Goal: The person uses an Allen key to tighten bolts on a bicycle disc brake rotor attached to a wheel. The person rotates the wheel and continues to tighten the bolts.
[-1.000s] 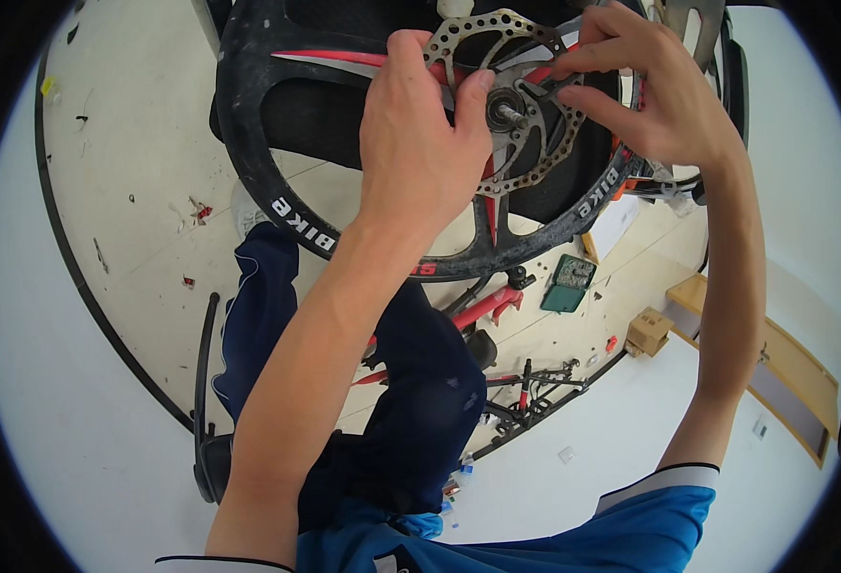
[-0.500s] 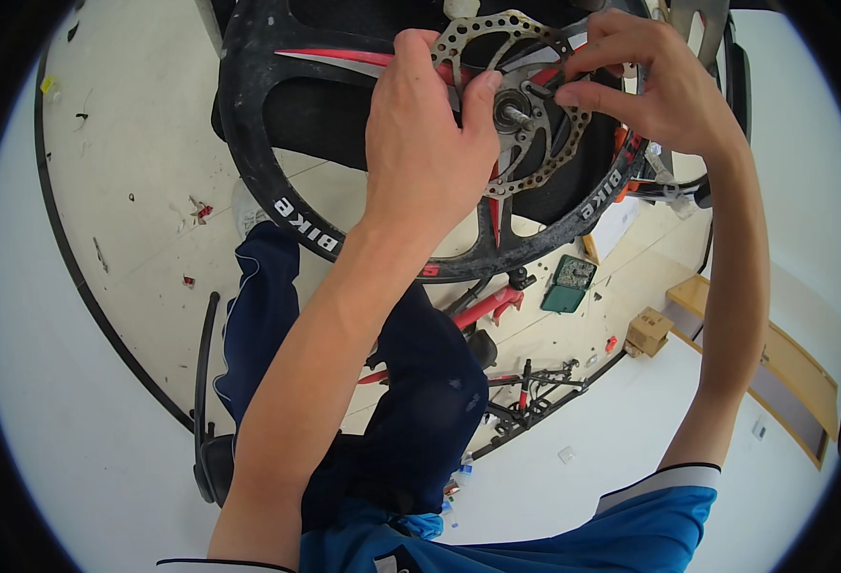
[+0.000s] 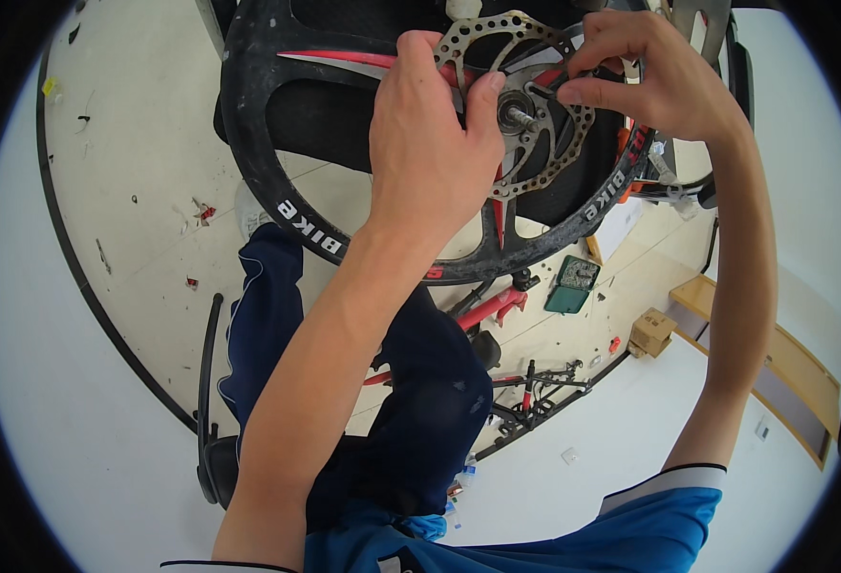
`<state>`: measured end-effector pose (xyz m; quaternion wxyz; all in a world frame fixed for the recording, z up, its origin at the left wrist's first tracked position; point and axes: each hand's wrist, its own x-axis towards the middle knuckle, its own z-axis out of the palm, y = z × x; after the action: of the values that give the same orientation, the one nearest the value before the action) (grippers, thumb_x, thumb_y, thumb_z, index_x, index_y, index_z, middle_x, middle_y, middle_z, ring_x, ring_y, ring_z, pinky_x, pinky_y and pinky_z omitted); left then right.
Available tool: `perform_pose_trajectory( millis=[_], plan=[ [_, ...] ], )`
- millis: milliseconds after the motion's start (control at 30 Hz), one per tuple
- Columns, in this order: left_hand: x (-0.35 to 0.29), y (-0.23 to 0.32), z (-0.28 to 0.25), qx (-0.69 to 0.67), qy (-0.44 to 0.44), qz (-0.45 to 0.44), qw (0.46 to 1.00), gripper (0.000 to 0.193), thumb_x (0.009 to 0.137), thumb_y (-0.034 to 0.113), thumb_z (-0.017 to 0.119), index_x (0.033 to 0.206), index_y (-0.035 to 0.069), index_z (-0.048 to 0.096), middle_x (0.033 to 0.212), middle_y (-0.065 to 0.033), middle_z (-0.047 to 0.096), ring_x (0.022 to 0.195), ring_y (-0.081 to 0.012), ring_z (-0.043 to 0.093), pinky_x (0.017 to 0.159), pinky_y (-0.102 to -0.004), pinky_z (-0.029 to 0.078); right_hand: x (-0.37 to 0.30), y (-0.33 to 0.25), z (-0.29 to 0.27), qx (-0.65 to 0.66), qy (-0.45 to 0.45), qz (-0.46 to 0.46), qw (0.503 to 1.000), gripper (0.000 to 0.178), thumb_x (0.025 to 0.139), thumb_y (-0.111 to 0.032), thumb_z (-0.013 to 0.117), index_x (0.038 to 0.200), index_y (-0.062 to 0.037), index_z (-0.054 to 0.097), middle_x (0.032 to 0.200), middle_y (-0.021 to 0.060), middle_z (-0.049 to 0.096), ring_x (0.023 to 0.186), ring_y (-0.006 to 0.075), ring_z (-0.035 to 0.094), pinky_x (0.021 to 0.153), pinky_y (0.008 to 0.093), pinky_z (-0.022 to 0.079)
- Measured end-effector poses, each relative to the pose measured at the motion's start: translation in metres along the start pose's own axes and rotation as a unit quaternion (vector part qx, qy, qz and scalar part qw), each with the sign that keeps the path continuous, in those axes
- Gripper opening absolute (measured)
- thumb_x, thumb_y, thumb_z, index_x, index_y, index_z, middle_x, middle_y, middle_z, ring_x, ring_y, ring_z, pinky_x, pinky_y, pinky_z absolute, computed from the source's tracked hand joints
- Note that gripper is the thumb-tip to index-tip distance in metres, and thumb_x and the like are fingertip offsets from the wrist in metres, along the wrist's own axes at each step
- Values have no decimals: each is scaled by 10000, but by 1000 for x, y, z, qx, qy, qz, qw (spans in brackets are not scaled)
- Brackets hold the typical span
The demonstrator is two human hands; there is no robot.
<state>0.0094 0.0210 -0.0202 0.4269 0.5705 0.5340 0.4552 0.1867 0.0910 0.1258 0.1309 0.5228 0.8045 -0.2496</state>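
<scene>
Floor (image 3: 158,258): pale cream tile, crossed by thin seams; small red, silver and dark scraps (image 3: 203,211) are strewn at left, and a yellow scrap (image 3: 51,87) is placed near the left wall (image 3: 14,334). Walls: white, plain; the left wall and lower-right wall (image 3: 554,501) are bowed by the lens, and both are edged at the foot with black skirting (image 3: 78,272). Wall plates: two, small, pale, one (image 3: 570,456) mounted low. Light-wood framing (image 3: 795,355), grey-panelled; door or cabinet cannot be determined. Cardboard box (image 3: 651,332): brown, set beside the skirting. Chair (image 3: 218,468): black, armrest included, partly hidden. Lighting: bright, evenly spread.
</scene>
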Motion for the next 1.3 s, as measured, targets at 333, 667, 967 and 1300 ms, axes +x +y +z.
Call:
perform_pose_trajectory(
  millis=[333,667,967,1300],
  plan=[
    [1,4,-2,-14,-22,-22,999,357,941,206,689,1133,-23,492,798,-98,583,704,-191,539,655,-337,454,8,2,-8,-18,-28,-53,998,279,803,-320,829,854,-47,797,708,101,660,645,229,589,571,368,428],
    [2,5,0,-16,-20,-16,1000,361,939,196,691,1139,-26,489,820,-118,616,718,-209,570,664,-345,467,31,-35,-29,-62,-111,56,990,307,788,-316,835,842,-19,780,743,123,674,671,246,631,596,352,467],
    [1,-1,3,-10,11,11,1000,325,943,185,701,1117,-10,506,745,-65,635,592,-123,571,579,-285,466,28,-59,-36,-155,-140,33,977,310,781,-332,824,862,-35,785,772,117,686,744,284,667,639,381,502],
    [1,5,4,-6,0,4,1000,327,942,198,702,1108,-8,509,731,-57,616,579,-119,556,571,-284,459,30,-18,-31,-20,-162,45,986,312,803,-322,830,861,-19,782,732,95,683,648,193,618,581,323,462]
  ],
)
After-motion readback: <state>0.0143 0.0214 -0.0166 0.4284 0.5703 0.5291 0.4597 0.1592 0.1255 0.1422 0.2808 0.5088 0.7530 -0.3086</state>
